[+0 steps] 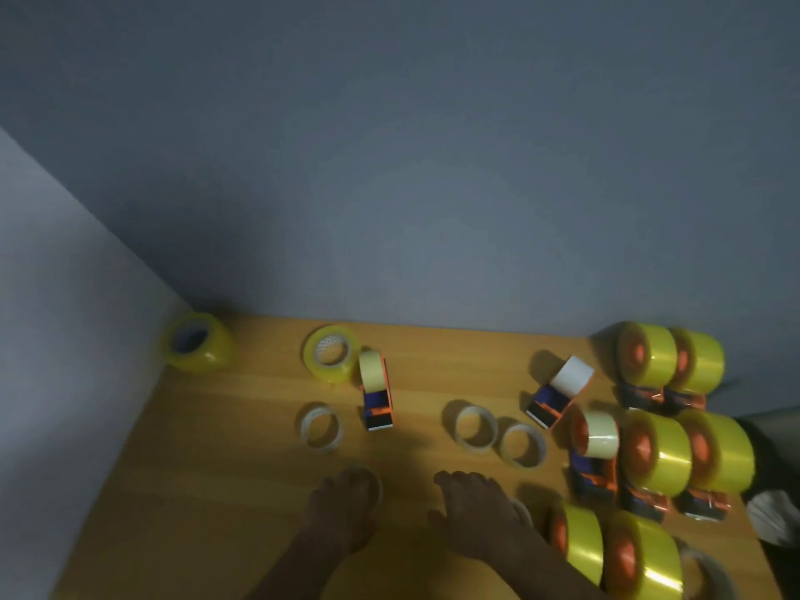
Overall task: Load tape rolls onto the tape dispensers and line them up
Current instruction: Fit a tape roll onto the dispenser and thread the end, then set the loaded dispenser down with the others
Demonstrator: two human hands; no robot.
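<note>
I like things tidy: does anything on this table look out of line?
Yes. The dispenser with the white roll lies slanted, apart from the neat rows at the right. Another dispenser stands alone mid-table.

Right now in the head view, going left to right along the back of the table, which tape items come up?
Yellow roll in the corner → yellow roll lying flat → pale-roll dispenser → white-roll dispenser → two yellow loaded dispensers.

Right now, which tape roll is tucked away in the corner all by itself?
The big yellow roll at the table's far left corner, against the wall. Every other roll sits further right, near the dispensers or the hands.
</note>
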